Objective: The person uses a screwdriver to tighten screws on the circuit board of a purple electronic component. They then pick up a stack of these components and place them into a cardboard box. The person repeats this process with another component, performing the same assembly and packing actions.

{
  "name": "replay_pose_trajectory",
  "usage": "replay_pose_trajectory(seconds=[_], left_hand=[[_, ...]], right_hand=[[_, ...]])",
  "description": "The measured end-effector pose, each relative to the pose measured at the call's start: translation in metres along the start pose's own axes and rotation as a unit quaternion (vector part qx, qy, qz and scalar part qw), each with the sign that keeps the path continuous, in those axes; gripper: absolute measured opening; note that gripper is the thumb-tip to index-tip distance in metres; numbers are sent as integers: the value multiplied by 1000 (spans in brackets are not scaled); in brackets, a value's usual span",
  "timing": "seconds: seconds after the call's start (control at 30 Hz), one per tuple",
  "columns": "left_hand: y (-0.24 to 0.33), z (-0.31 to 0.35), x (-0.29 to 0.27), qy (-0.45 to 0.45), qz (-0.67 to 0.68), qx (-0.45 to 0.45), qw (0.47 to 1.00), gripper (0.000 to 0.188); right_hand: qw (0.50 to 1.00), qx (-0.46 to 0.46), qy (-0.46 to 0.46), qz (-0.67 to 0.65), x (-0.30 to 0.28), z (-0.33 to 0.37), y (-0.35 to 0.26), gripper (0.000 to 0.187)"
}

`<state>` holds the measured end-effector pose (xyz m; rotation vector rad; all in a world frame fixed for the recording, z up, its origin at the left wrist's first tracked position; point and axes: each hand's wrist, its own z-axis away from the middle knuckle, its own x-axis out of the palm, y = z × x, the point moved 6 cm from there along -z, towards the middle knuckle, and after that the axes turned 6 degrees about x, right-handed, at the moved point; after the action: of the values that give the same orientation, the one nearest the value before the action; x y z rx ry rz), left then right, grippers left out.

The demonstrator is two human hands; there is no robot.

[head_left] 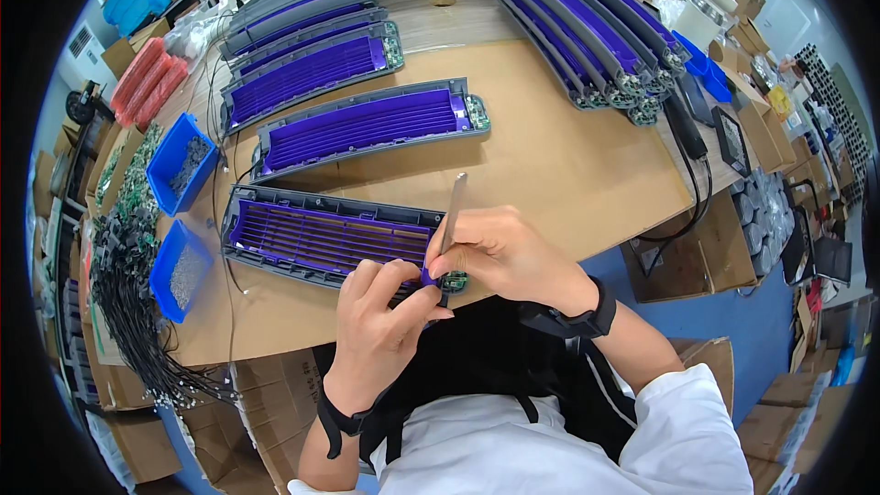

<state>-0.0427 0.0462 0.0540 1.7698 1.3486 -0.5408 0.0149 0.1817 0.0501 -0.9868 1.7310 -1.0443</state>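
The left hand (380, 321) rests with bent fingers on the right end of the nearest panel (316, 236), near the table's front edge; whether it grips anything is hidden. The right hand (495, 252) pinches a thin metal tool (455, 211) there. Brown cardboard (568, 192) covers much of the table (449, 18). Two blue bins (165, 266) sit left; behind, more panels (367, 124) lie, some stacked. Beyond, cartons (710, 261) stand on blue floor (768, 330).

head | left fisheye, head-worn | faces down | near, above fingers (391, 272) and workbench (458, 27)
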Motion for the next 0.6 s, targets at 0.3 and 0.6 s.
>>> replay_pose_trajectory(seconds=[0.3,0.6], left_hand=[[-1,-1,-2,18,38,-13,999,26],[-5,2,-2,35,60,-2,998,26]], right_hand=[[993,82,-18,-82,3,-2,9,6],[996,55,-37,-52,1,-3,6,6]])
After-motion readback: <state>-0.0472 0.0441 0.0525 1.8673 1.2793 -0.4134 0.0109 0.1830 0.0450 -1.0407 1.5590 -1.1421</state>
